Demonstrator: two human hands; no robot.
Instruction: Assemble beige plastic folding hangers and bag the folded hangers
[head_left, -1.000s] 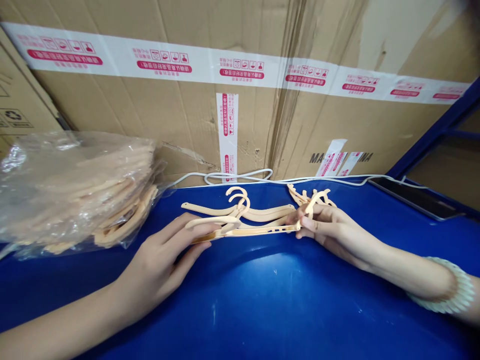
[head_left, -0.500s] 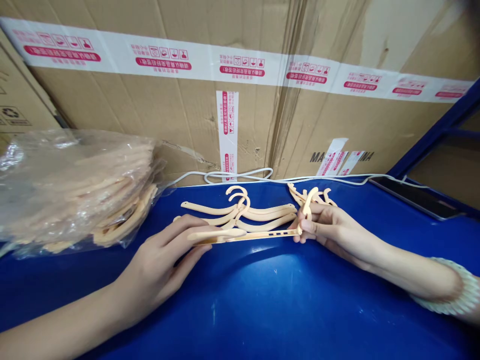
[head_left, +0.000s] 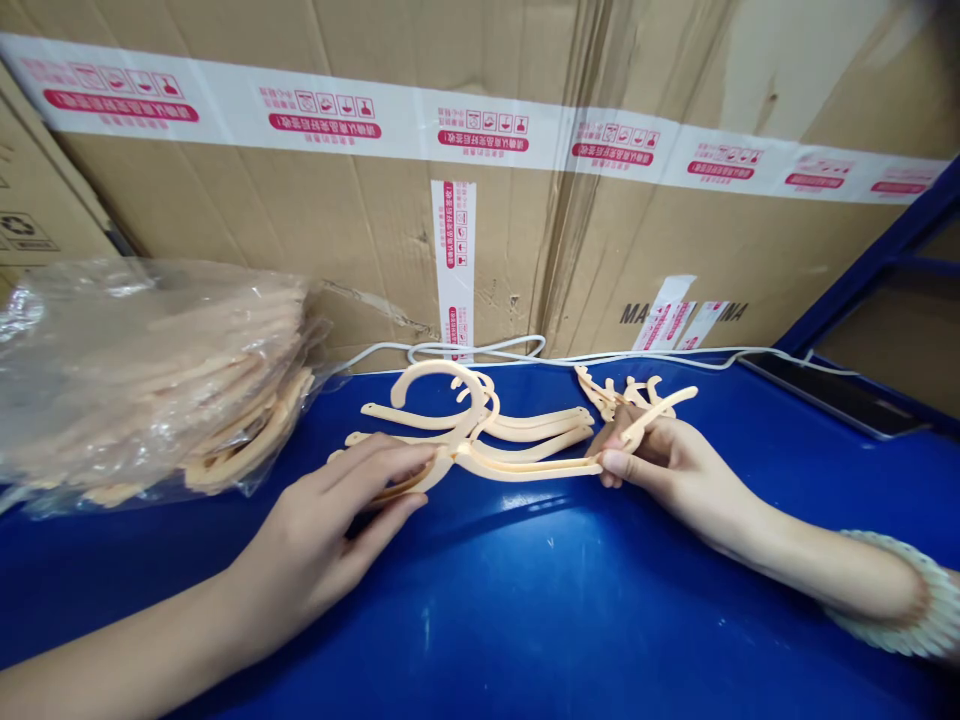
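Note:
A peach plastic clothes hanger [head_left: 525, 468] is held above the blue table, its hook rising at the middle. My left hand [head_left: 337, 520] is closed around the hanger's left arm, fingers above and thumb below, covering much of it. At the right end, my right hand [head_left: 660, 455] pinches a small peach clip [head_left: 660, 415] against the hanger arm's tip; how the two join is hidden by the fingertips. Just behind lie more peach hangers [head_left: 536, 427] on the table, their hooks partly covered. A small heap of peach clips [head_left: 596, 390] sits beyond my right hand.
At the left rests a clear plastic bag [head_left: 157, 370] full of peach hangers. Large taped cardboard boxes [head_left: 337, 220] stand along the back of the blue table [head_left: 480, 620]. A white cable [head_left: 480, 348] runs along them to a dark flat device [head_left: 832, 395] at the right.
The held hanger has been turned so its hook now points up and its face shows. The clip in my right hand has tilted to the right. My left hand stays nearly in place.

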